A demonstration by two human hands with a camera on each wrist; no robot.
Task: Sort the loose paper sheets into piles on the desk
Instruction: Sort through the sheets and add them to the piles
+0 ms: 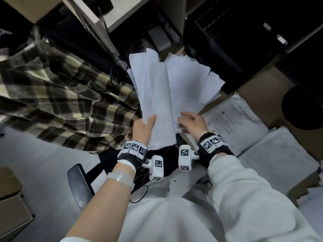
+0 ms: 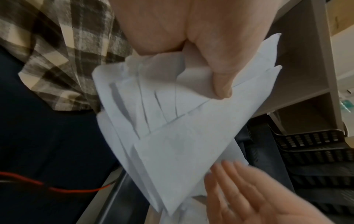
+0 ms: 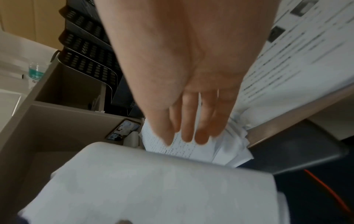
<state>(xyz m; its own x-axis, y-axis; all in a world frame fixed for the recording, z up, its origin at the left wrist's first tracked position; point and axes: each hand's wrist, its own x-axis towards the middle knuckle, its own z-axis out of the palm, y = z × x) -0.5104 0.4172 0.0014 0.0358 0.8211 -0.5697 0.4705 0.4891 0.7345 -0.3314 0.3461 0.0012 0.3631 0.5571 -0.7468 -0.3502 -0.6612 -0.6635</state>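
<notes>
Here, your left hand [image 1: 143,130]: grips a sheaf of blank sheets [image 1: 155,102], thumb pressed on top, the sheets fanned and held up off the counter. Your right hand [image 1: 192,123]: fingers straight and relaxed, holding nothing, its fingertips [image 3: 186,136] over a loose heap of printed sheets [image 1: 190,84]; whether they touch the paper, you cannot tell.

Loose heap: lies on the counter [image 1: 262,84] just right of the raised sheaf, edges uneven. Printed pile [image 1: 232,121]: lies flat on the counter to the right of your right hand. Further pile [image 1: 277,161]: lies beside it, nearer you, at the counter's edge.

Black mesh trays [image 3: 90,60]: stacked at the back of the counter. Plaid garment [image 1: 57,95]: draped on your left. Chair armrest [image 1: 78,186]: below your left forearm.
</notes>
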